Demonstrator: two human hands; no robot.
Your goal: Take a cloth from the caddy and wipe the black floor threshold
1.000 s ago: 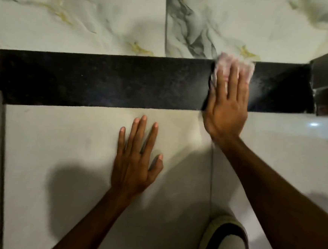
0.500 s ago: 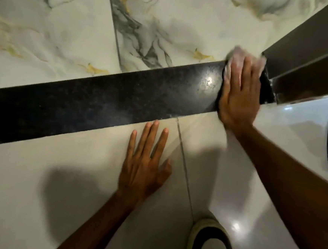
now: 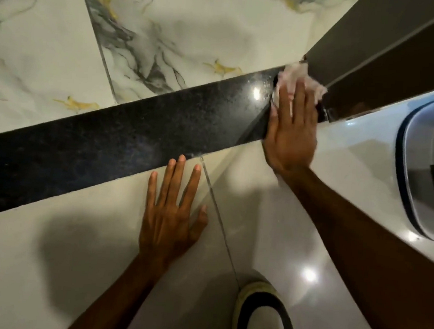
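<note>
A black speckled floor threshold (image 3: 124,141) runs diagonally across the floor from lower left to upper right. My right hand (image 3: 292,128) lies flat at its right end and presses a pale pink cloth (image 3: 294,75) onto the stone, right against a dark door frame. The cloth shows only beyond my fingertips. My left hand (image 3: 172,212) rests flat, fingers spread, on the plain white tile just below the threshold and holds nothing.
Marbled white tiles with grey and gold veins (image 3: 169,30) lie beyond the threshold. The dark door frame (image 3: 391,48) closes off the upper right. A grey caddy or bin with a dark rim (image 3: 424,160) sits at the right edge. A shoe (image 3: 263,321) is at the bottom.
My right hand has slid the cloth rightward along the threshold to its end at the door frame. The view has tilted and the grey container has come into sight on the right.
</note>
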